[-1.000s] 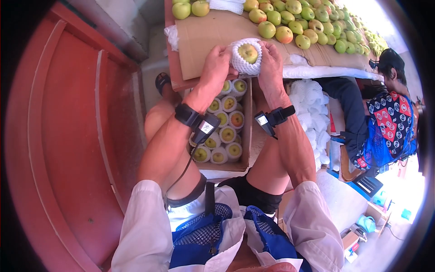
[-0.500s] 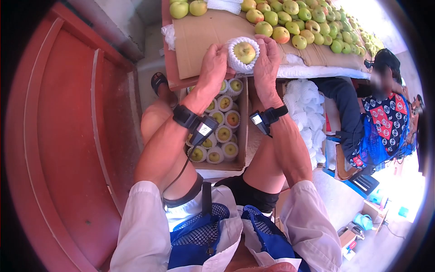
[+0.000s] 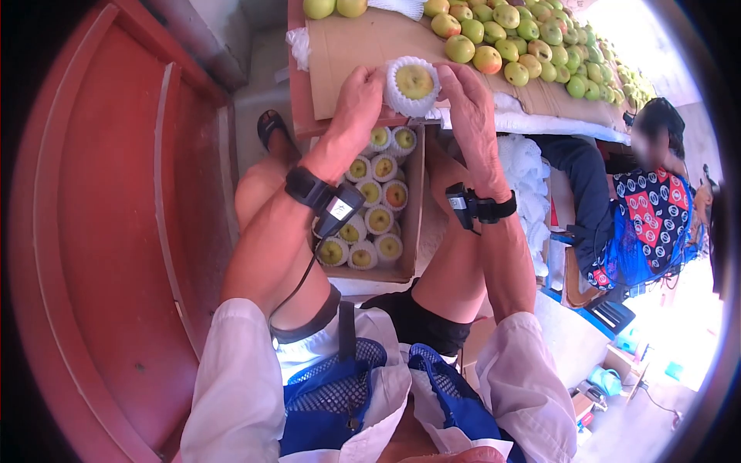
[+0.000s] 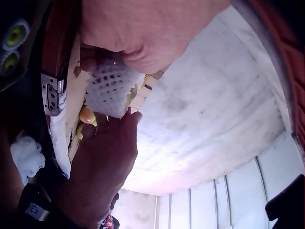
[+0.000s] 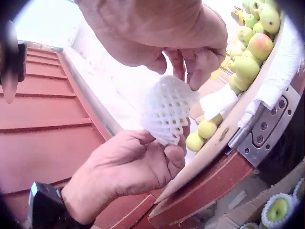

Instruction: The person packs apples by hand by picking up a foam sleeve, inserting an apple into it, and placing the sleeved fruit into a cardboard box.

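Between my two hands is a green-yellow apple (image 3: 414, 81) in a white foam net (image 5: 167, 112), held over the table's front edge. My left hand (image 3: 357, 100) grips it, with fingers and thumb round the net, as the right wrist view shows from below. At the other side, my right hand (image 3: 472, 104) has bent fingers and thumb at the net's edge, pinching it. In the head view the apple's top shows in the net's open end; the net covers its sides. Part of the left fingers is hidden behind the apple.
A cardboard box (image 3: 417, 224) of foam-netted apples stands between my legs. Bare apples (image 3: 525, 46) are heaped on the cardboard-covered table (image 3: 340, 69). White foam nets (image 3: 529, 201) are piled on the right, near another seated person (image 3: 648, 193). A red door (image 3: 85, 231) is at left.
The head view has shifted slightly. My right hand has turned at the apple, its wrist moving right and its thumb now at the net's edge. The left hand keeps its grip.
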{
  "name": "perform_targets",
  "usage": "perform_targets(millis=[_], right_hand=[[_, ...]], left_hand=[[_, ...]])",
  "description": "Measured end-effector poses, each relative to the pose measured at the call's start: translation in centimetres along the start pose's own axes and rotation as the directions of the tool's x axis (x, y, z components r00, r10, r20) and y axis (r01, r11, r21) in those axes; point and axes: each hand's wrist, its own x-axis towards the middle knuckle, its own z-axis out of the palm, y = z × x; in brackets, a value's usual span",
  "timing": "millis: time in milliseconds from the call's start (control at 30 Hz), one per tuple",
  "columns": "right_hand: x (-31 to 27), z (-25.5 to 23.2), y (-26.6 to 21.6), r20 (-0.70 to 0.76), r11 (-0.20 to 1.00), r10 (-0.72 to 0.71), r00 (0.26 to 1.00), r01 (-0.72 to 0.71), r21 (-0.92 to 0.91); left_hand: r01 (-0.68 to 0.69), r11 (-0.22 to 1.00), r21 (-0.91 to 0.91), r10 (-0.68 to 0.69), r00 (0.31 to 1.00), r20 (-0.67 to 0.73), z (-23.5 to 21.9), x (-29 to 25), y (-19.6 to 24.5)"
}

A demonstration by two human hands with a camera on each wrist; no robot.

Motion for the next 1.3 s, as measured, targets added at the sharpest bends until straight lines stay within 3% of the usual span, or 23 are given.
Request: perform_targets(millis=[167,267,333,533,633,733,767,867,933,1000,1033,1133,1200,1300], right_hand=[[-1.2,0.3,-1.4,0.127,0.995,-0.022,0.992,0.034,-0.098],[-1.4,0.8,-1.5,0.153,0.931,-0.177,0.972,0.216,-0.293],[-1.5,1.0,-1.5,0.156,0.942,-0.174,0.972,0.210,-0.263],[-1.0,1.1,-0.4,0.202,0.939,-0.189,0.961,0.238,-0.250],[-0.1,0.7,1.2,0.214,0.919,-0.241,0.947,0.293,-0.262],[-0.7,0.6,-1.5,0.223,0.944,-0.188,0.957,0.239,-0.227],[-0.7,0.7,-2.0,0.219,0.949,-0.195,0.956,0.240,-0.205],[-1.2,0.6,-2.1,0.256,0.946,-0.209,0.944,0.262,-0.193],[-1.6,0.6,-2.9,0.284,0.963,-0.169,0.944,0.219,-0.155],[-1.9,0.7,-2.7,0.272,0.891,-0.316,0.909,0.383,-0.245],[-2.1,0.8,-2.7,0.273,0.841,-0.385,0.882,0.457,-0.291],[-3.0,0.9,-3.4,0.267,0.856,-0.204,0.942,0.304,-0.419],[-3.3,1.1,-2.5,0.238,0.861,-0.162,0.958,0.255,-0.440],[-3.7,1.0,-1.5,0.217,0.859,-0.149,0.965,0.235,-0.455]], left_hand=[[-0.026,0.999,0.042,0.027,0.999,-0.024,-0.6,-0.4,0.4],[0.002,1.000,-0.007,-0.002,1.000,-0.016,-0.7,-1.0,0.8],[0.042,0.995,-0.090,-0.043,0.999,0.000,-0.7,-1.6,1.3],[-0.040,0.997,0.062,0.039,0.999,0.018,-2.2,-0.1,-0.3],[-0.067,0.997,-0.034,0.069,0.996,0.053,-2.9,0.5,-0.8],[-0.073,0.997,-0.013,0.074,0.970,0.234,-2.1,-2.6,2.7],[-0.055,0.962,0.267,0.052,0.998,0.020,-1.2,-3.0,3.9],[-0.102,0.930,0.352,0.082,0.994,0.071,-1.6,-1.5,3.1],[-0.074,0.967,0.245,0.053,0.995,0.090,-1.6,-1.5,2.9],[-0.091,0.989,0.118,0.077,0.989,0.124,-1.2,-1.8,2.6],[-0.097,0.984,0.152,0.077,0.988,0.137,-1.1,-1.8,2.6],[-0.129,0.956,0.264,0.086,0.982,0.168,-1.1,-1.1,1.9],[-0.166,0.921,0.354,0.109,0.978,0.176,-1.2,-0.5,0.6],[-0.116,0.906,0.408,0.033,0.978,0.204,-1.1,-0.5,0.0]])
